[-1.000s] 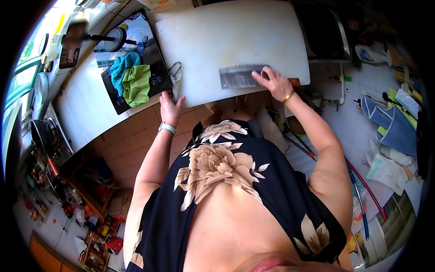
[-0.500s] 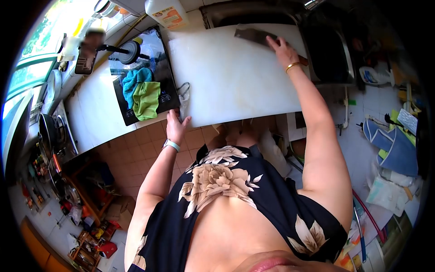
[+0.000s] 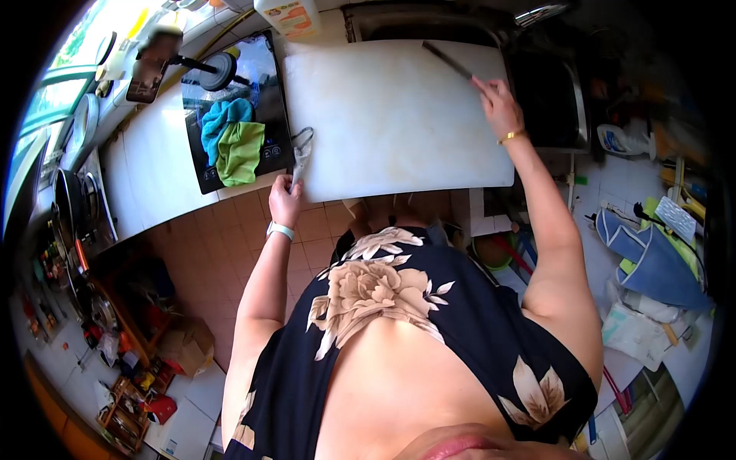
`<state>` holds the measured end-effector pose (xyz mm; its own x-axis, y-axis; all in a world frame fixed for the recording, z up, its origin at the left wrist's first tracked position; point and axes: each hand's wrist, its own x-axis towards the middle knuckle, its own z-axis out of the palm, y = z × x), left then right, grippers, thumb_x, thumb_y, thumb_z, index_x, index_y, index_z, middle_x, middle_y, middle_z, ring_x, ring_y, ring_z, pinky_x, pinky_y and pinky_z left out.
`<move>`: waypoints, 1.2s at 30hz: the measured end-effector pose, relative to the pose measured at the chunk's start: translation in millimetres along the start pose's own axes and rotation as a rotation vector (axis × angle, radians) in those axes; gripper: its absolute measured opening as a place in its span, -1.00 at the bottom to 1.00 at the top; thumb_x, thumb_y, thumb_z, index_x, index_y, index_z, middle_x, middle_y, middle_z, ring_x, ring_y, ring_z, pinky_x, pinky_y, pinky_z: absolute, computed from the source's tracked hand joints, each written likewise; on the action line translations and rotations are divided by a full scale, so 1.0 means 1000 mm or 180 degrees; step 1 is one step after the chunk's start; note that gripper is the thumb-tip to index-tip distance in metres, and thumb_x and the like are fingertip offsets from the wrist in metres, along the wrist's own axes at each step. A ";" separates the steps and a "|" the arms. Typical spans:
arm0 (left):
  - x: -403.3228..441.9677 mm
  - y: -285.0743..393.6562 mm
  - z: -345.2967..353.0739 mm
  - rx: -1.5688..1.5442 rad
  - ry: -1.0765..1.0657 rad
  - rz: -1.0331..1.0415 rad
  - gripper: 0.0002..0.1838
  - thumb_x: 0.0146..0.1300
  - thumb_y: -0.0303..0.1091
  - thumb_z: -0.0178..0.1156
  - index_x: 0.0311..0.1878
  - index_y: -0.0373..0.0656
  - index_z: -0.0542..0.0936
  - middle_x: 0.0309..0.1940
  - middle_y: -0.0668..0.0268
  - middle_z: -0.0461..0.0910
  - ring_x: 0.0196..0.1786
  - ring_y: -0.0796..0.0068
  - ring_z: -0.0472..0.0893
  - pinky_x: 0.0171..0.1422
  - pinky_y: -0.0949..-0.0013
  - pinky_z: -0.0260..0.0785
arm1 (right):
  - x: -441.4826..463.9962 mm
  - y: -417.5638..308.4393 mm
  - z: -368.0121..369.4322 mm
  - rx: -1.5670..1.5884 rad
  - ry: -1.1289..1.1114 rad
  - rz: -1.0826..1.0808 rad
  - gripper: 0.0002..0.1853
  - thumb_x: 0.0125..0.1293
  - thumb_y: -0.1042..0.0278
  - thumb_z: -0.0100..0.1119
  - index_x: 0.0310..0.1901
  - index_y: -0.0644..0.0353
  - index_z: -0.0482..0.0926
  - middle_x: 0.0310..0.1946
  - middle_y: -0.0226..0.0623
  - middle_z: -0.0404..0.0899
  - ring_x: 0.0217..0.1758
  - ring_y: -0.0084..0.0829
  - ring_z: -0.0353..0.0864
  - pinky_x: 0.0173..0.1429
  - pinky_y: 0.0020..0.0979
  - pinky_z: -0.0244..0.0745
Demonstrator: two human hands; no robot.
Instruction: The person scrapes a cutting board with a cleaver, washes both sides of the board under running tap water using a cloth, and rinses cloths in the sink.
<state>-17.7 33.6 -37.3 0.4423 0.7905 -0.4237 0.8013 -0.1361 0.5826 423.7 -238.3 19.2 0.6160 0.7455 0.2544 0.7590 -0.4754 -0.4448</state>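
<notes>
- Cleaver (image 3: 446, 59): over the far right part of the white board (image 3: 383, 115), handle end in your right grip (image 3: 502, 107).
- Axis: diagonal, handle near-right, tip far-left, aimed at the dark basin (image 3: 422, 31) behind the board.
- Blade reads as a thin dark strip, so you're seeing it nearly edge-on. Can't tell if it touches the board.
- Right grip: clamped on the cleaver handle, fingers wrapped; gold bracelet (image 3: 511, 136) on that wrist.
- Left grip (image 3: 285, 201): at the tabletop (image 3: 146, 176) front edge, by the lower end of a grey looped strip (image 3: 301, 157). Fingers curled; can't tell if they pinch the strip.
- Board: pale, faintly stained, long side running left to right in front of you.
- Left of board: glossy black panel (image 3: 277, 134) carrying a teal cloth (image 3: 222, 121) and a green cloth (image 3: 240, 153), heaped together. Round grey base (image 3: 220, 71) near its far end.
- Far left corner of board: white bottle (image 3: 287, 17), orange label, just behind.
- Room: window (image 3: 77, 46) far left, reddish floor tiles (image 3: 310, 226) below, cardboard box (image 3: 188, 349) low left, blue hanging items (image 3: 652, 257) right.
</notes>
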 end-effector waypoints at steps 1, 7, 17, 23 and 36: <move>0.000 0.001 -0.001 -0.0006 0.0017 -0.0014 -0.74 0.15 -0.27 0.34 -0.20 -0.21 0.57 -0.25 0.14 0.53 -0.15 0.12 0.55 -0.09 0.17 0.42 | -0.015 -0.007 0.001 0.0056 -0.0108 -0.0069 -0.55 0.29 0.47 0.12 0.18 -0.27 0.56 -0.07 -0.27 0.49 -0.23 -0.20 0.61 -0.21 -0.27 0.56; -0.034 0.062 -0.014 -0.0288 0.0753 0.1265 -0.85 0.32 -0.42 0.15 -0.10 -0.22 0.48 -0.28 0.13 0.54 -0.24 0.13 0.57 -0.13 0.20 0.43 | -0.091 -0.082 -0.012 0.0207 -0.0625 -0.0706 -0.43 0.12 0.61 0.13 0.17 -0.18 0.55 -0.10 -0.31 0.45 -0.33 -0.20 0.61 -0.32 -0.24 0.56; 0.035 0.134 -0.082 -0.0946 0.1845 0.1718 -0.83 0.34 -0.35 0.22 -0.24 -0.23 0.47 -0.54 0.35 0.47 -0.49 0.59 0.39 -0.38 0.45 0.30 | -0.114 -0.082 -0.014 0.0206 -0.0701 -0.0837 -0.43 0.08 0.56 0.20 0.17 -0.12 0.55 -0.05 -0.31 0.43 -0.33 -0.27 0.61 -0.30 -0.27 0.59; 0.057 0.115 -0.070 -0.0071 0.1829 0.1538 -0.37 0.24 -0.19 0.32 0.27 -0.30 0.33 0.14 -0.06 0.43 0.18 0.00 0.46 0.27 0.14 0.32 | -0.136 -0.066 0.001 0.0515 -0.1221 -0.0940 -0.43 0.07 0.49 0.35 0.18 -0.05 0.52 0.10 -0.30 0.34 -0.22 -0.31 0.59 -0.14 -0.28 0.59; -0.050 0.018 0.028 -0.0034 0.0328 0.0268 -0.24 0.13 -0.11 0.42 0.21 -0.38 0.28 -0.08 -0.05 0.60 -0.10 0.07 0.63 0.04 0.19 0.47 | -0.163 -0.096 -0.004 0.1407 -0.1505 -0.0849 -0.39 0.04 0.51 0.33 0.21 -0.10 0.55 0.11 -0.23 0.43 0.00 -0.26 0.59 -0.02 -0.32 0.58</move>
<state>-13.6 -25.0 -25.1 0.4638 0.8337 -0.2998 0.7584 -0.1987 0.6207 251.3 -315.7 23.5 0.1867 0.9813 0.0473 0.6529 -0.0879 -0.7524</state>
